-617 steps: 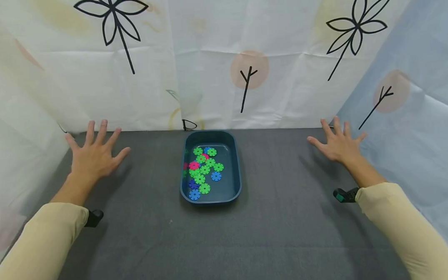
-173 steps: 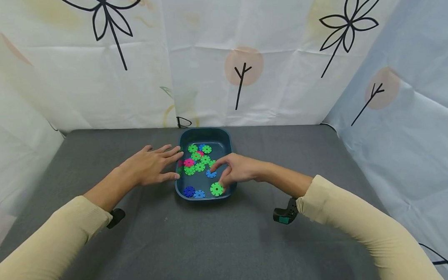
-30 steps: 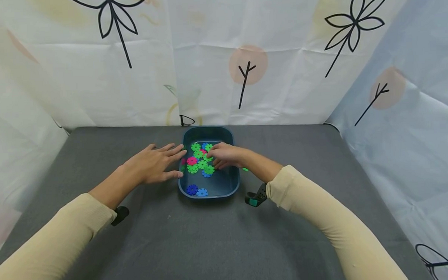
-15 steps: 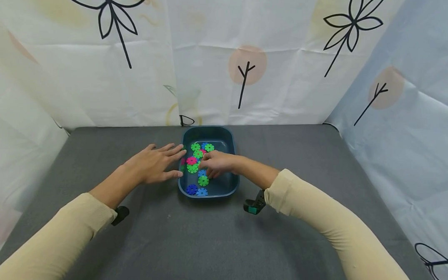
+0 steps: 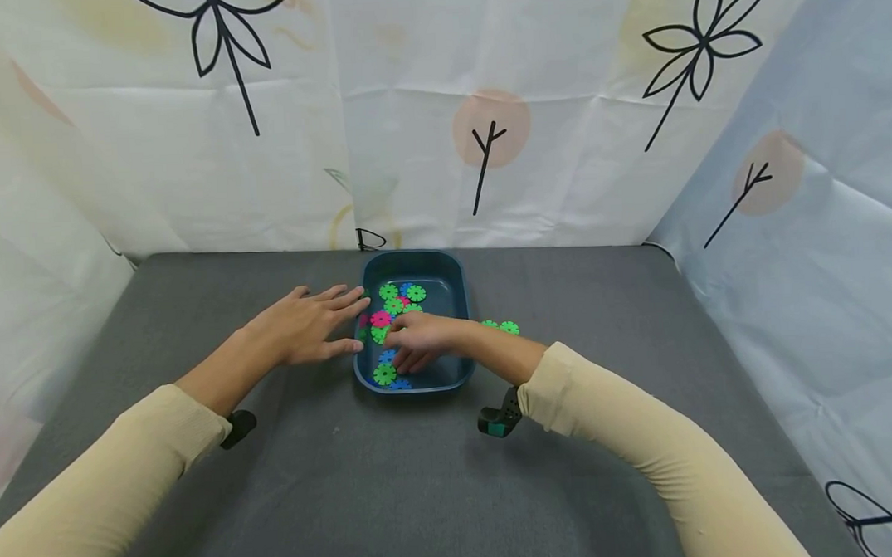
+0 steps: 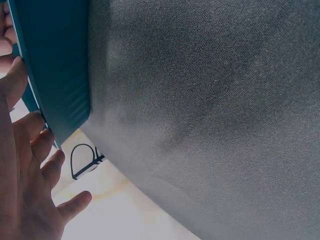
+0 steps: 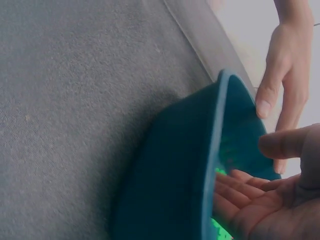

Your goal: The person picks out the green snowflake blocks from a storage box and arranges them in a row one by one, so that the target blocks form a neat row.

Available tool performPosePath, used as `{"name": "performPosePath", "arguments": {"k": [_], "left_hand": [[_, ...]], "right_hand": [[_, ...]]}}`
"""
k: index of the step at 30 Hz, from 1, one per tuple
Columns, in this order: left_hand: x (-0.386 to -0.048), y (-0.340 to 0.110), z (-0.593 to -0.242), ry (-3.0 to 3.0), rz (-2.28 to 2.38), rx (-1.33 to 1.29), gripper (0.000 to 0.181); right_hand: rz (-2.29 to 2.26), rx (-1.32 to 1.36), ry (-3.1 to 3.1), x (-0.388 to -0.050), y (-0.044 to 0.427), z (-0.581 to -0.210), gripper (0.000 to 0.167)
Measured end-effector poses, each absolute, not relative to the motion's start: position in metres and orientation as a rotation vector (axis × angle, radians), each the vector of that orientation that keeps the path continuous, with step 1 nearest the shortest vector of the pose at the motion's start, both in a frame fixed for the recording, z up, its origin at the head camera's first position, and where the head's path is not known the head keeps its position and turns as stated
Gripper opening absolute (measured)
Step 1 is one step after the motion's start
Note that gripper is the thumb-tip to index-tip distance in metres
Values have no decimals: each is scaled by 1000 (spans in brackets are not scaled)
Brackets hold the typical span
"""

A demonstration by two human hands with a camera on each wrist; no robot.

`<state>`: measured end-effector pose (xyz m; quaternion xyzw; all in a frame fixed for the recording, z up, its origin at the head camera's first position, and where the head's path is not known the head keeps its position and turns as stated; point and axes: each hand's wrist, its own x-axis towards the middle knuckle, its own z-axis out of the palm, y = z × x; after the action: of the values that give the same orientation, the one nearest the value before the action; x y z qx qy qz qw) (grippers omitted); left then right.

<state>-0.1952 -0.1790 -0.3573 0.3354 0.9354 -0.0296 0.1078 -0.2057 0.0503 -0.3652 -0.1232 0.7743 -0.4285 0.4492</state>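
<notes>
A grey fabric-covered tabletop (image 5: 306,492) carries a dark blue rectangular plastic tray (image 5: 448,299). The left hand (image 5: 302,326), fingers straight, touches its left rim; the right hand (image 5: 424,338), fingers loosely extended, reaches inside. Green, pink and blue notched plastic discs (image 5: 393,306) lie inside, mainly left; 2 green discs (image 5: 510,328) lie outside, right.

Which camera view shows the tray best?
The head view: nearly the whole tray shows from above, inside included, though the right hand covers part. The left wrist view has only some outer wall and rim; the right wrist view, outer wall and some inside, cut off at the bottom.
</notes>
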Motion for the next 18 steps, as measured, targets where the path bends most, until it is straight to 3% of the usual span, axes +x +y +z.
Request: {"name": "performPosePath", "arguments": {"k": [18], "left_hand": [[-193, -178, -356, 2762, -98, 988, 74]], "right_hand": [[-1086, -327, 1871, -201, 40, -370, 39]]}}
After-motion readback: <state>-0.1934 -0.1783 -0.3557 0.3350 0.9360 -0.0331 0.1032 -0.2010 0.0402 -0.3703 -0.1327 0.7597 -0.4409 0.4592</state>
